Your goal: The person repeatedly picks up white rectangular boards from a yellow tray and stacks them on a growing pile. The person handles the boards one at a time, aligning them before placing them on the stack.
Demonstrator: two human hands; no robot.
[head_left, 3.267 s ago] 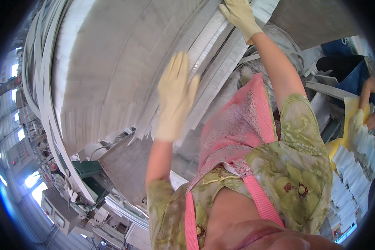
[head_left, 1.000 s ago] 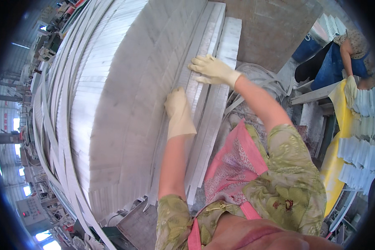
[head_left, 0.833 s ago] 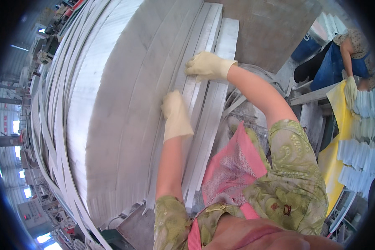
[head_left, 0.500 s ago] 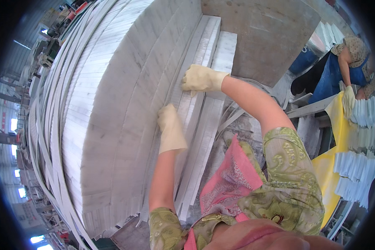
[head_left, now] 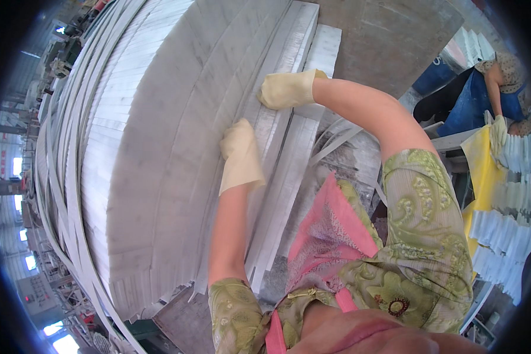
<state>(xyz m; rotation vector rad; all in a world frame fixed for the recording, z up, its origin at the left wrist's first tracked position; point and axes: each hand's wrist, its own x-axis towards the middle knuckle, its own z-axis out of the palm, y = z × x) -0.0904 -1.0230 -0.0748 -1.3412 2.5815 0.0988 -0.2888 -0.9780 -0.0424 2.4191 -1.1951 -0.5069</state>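
Long, pale grey-veined stone strips (head_left: pixel 265 168) lie in stepped rows against the tall stack of stone slabs (head_left: pixel 159 153). My left hand (head_left: pixel 240 141), in a cream rubber glove, is closed at the upper edge of a strip beside the stack. Farther along the same row, my right hand (head_left: pixel 289 89), gloved alike, bends at the wrist with its fingers curled over the strip's edge. Both sets of fingertips are partly hidden by the gloves' backs. The strip still lies against the others.
Pale straps (head_left: pixel 71 177) hang along the left of the stack. A brown board (head_left: pixel 383 41) stands at the far end. On the right, a co-worker in a blue apron (head_left: pixel 463 109) reaches to stacked pale stone pieces (head_left: pixel 504 230) by a yellow sheet (head_left: pixel 482 156).
The view has shifted, so the stack and my hands sit higher in it. My right wrist has bent more and its elbow has swung outward. My left hand keeps its closed shape.
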